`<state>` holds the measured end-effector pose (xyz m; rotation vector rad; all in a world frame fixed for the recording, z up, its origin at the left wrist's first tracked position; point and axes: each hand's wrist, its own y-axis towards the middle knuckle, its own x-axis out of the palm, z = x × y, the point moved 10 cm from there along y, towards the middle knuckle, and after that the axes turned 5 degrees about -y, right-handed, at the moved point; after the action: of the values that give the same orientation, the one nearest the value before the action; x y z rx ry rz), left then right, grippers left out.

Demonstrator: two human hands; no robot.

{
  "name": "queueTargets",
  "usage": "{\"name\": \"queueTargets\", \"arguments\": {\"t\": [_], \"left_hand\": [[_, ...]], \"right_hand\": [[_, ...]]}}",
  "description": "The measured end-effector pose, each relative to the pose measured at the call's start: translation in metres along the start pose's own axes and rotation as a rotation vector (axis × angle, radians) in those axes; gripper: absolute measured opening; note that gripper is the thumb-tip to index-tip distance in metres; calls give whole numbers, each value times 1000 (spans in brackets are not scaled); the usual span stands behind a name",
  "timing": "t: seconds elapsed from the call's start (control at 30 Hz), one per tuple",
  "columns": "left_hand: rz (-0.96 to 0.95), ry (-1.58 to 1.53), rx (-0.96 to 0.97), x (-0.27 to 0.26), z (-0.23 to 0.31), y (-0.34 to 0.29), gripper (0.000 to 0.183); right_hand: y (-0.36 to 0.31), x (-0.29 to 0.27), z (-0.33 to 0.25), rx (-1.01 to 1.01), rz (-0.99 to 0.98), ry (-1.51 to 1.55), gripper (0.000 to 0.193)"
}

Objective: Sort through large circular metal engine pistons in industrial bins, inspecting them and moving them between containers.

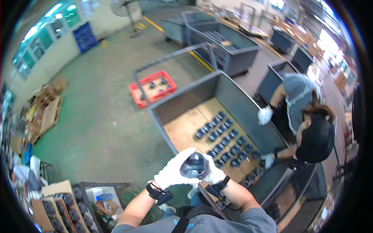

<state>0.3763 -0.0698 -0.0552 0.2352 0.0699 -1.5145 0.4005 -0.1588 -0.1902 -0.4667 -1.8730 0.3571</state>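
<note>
Both my hands wear white gloves and meet in front of me around a dark, shiny, rounded hollow part. My left hand wraps its left side, and my right hand grips it from the right. A dark opening shows in the part's face. Just beyond my hands stands a large grey metal cart with a cardboard-lined bottom. Several similar dark round parts stand in rows on that cardboard.
Across the cart a co-worker in white gloves leans over its right side, one hand inside. A red crate with a few dark parts sits on the floor beyond. More grey carts stand behind. At lower left, cardboard-divided dark parts are stacked.
</note>
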Motion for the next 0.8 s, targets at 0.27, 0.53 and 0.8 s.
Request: {"name": "queueTargets", "arguments": {"t": [0.27,0.53,0.8], "left_hand": [[706,-1519,86,-133,20,-198,56],[456,-2625,564,-160,39,-327,54],[1235,-1614,644,-171,79,-421,55]], "right_hand": [[19,224,118,290,-709,-845,108],[42,314,153,-15,-612,-1127,81],[42,400,181,-229,-875,-1180,52]]}}
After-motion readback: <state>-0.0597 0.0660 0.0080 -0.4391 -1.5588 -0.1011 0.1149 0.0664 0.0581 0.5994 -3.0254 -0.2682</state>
